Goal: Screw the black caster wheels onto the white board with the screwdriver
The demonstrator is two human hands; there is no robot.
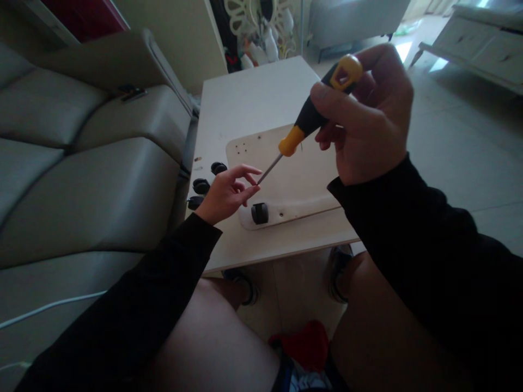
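Note:
My right hand [368,111] is closed around the black and yellow handle of a screwdriver [312,117], held up above the table with the shaft slanting down to the left. My left hand [229,191] pinches at the shaft's tip with thumb and fingertips; whether a screw sits between them is too small to see. Under both hands lies a white board [294,179] with small holes near its far left corner and one black caster wheel [260,213] fitted at its near edge.
The board lies on a white table [253,92]. Three loose black caster wheels [201,186] lie along the table's left edge. A grey sofa [81,163] stands to the left. My knees are under the table's near edge.

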